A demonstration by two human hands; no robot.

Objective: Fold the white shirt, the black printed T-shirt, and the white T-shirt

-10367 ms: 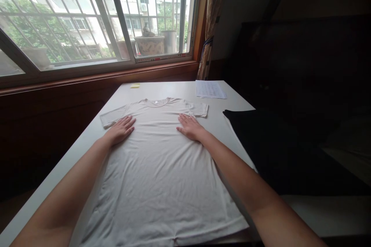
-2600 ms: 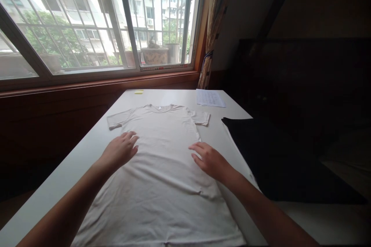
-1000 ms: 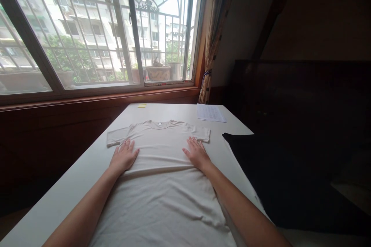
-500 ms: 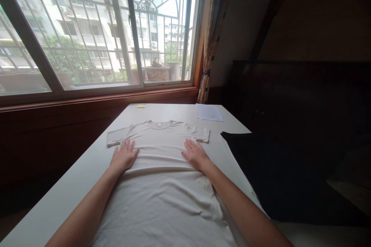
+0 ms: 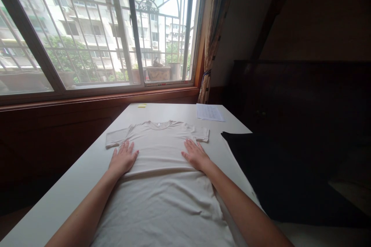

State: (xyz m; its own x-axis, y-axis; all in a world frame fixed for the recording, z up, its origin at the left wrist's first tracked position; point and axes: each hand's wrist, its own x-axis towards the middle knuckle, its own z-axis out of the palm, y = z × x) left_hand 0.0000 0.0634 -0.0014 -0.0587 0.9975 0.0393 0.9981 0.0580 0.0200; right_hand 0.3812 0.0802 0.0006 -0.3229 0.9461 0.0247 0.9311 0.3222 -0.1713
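Observation:
A pale beige T-shirt (image 5: 160,185) lies flat on the white table (image 5: 72,185), collar toward the window and both short sleeves spread out. My left hand (image 5: 123,158) rests palm down on the shirt's left side just below the left sleeve, fingers stretched and slightly apart. My right hand (image 5: 196,155) lies flat on the shirt's right side below the right sleeve, fingers also stretched out. Neither hand holds anything. A crease runs across the cloth between the two hands.
A sheet of printed paper (image 5: 209,112) lies at the table's far right corner and a small yellow note (image 5: 142,105) at the far edge. A black cloth (image 5: 261,162) drapes over the table's right side. A window and wooden sill stand beyond the table.
Over the last second both hands stay flat on the shirt near the sleeves, almost unmoved. Earlier they were lower on the shirt and slid up toward the sleeves.

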